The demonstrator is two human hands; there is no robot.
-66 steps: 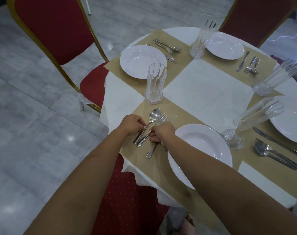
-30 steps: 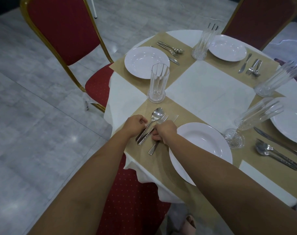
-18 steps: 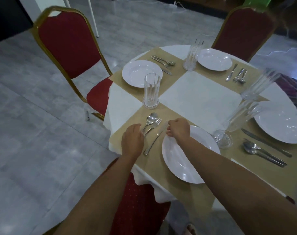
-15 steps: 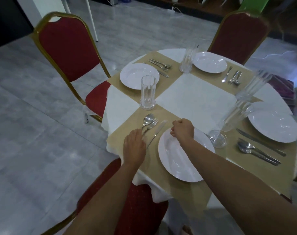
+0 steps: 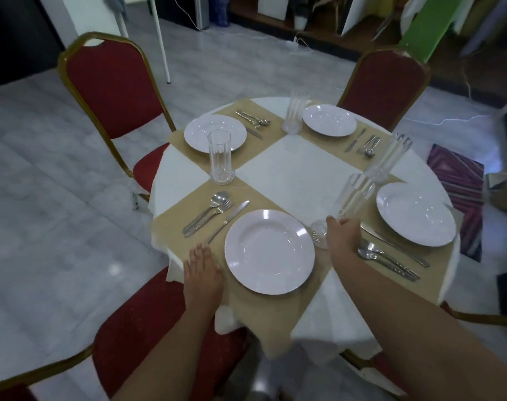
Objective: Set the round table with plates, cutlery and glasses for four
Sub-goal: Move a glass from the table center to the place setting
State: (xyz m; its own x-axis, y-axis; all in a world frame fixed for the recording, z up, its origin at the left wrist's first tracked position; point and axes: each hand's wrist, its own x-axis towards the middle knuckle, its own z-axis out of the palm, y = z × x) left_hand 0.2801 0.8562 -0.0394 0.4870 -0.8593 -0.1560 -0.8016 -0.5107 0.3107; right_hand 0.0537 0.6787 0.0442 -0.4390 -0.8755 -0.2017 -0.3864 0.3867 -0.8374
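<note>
The round table (image 5: 298,175) carries several white plates on tan placemats; the nearest plate (image 5: 269,251) lies between my hands. Left of it lie a spoon and fork (image 5: 208,211) and a knife (image 5: 229,219). My left hand (image 5: 201,264) rests flat on the placemat beside the plate, fingers straight. My right hand (image 5: 343,231) wraps the lower part of a tall ribbed glass (image 5: 355,195) right of the plate, thumb against its stem. Further glasses stand at the left (image 5: 220,157), far (image 5: 294,115) and right (image 5: 388,157) settings.
Red chairs with gold frames stand at the far left (image 5: 110,91), far right (image 5: 386,82) and right below me (image 5: 148,322). Cutlery (image 5: 388,256) lies just right of my right hand, before the right plate (image 5: 415,212). A striped cloth (image 5: 460,180) lies on the floor.
Both hands have let go of the cutlery left of the near plate. My left hand drew back onto the placemat; my right hand crossed over the plate to the tall glass.
</note>
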